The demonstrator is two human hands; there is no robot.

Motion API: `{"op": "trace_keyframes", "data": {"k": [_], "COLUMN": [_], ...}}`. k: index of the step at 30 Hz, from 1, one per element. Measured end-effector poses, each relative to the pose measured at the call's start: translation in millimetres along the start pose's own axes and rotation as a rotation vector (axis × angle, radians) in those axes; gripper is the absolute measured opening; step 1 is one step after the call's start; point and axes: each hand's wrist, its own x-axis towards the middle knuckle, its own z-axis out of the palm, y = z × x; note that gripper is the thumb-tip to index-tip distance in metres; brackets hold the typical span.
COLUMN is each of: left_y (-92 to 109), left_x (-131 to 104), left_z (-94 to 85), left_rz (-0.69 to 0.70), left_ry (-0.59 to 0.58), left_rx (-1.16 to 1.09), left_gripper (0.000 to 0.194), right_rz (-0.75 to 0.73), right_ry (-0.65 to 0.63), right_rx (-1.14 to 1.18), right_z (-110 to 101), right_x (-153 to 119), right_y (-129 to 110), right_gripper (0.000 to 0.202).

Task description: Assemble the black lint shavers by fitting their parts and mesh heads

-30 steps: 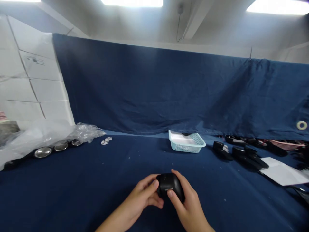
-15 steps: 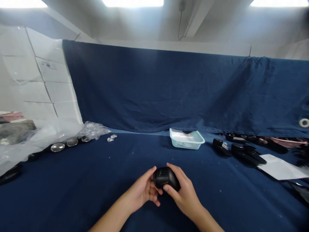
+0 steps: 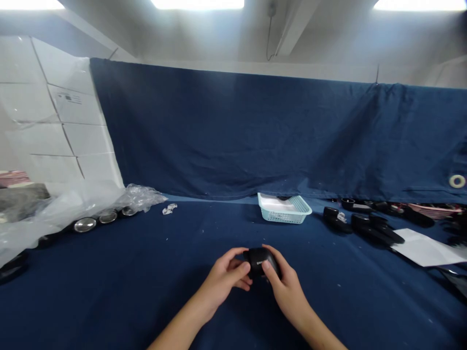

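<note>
A rounded black object (image 3: 257, 257) with small pale lettering is held between my two hands over the dark blue cloth. My right hand (image 3: 286, 282) wraps its right end, with the thumb on its near side. At the other end, the fingers and thumb of my left hand (image 3: 226, 277) close on its narrower left part. My left fingertips are partly hidden behind the object.
Beyond my hands stands a light blue basket (image 3: 284, 217) with white and black contents. Several black parts (image 3: 372, 229) and a white sheet (image 3: 425, 248) lie at right. At left are clear plastic (image 3: 140, 197), round shiny-topped items (image 3: 85, 224) and a crumpled scrap (image 3: 170, 209).
The black object has moved slightly right and turned, so its lettering shows differently. My left thumb has come down onto its near side, and the left fingers have drawn together.
</note>
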Motion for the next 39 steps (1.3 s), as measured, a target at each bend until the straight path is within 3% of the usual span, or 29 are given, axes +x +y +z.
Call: {"op": "trace_keyframes", "data": {"k": [8,15,22,28,35,39], "left_y": [-5.4,-0.5,-3.3,1.0,0.6,-0.1], "left_x": [1.6,-0.6,-0.6,-2.0,-5.6,-7.7], "left_z": [1.5,3.2,-2.2,-3.2,1.0,3.6], "left_rz": [0.034,-0.022,-0.250,-0.122,0.203,0.221], "left_ry": [0.065,0.063,0.009,-0.042,0.059,0.089], "left_rx": [0.045,0.006,-0.087,-0.052,0.330,0.369], "left_gripper": [0.056,0.045,0.053,0.042,0.054,0.053], "right_rz": [0.068,-0.153,-0.311,-0.220,0.098,0.140], "right_ry": [-0.003,0.006,-0.052,0.003,-0.031,-0.052], "right_rx": [0.137,-0.086,-0.207,-0.162,0.181,0.220], "right_z": [4.2,0.9,-3.4,-2.4,2.1,2.7], "right_x": [0.5,-4.7,-7.3,-4.1,-2.2,-0.9], "right_y": [-2.2,-6.1,-4.0,-1.7,-7.6,-8.0], "right_gripper": [0.048,0.045,0.048,0.045,0.048,0.052]}}
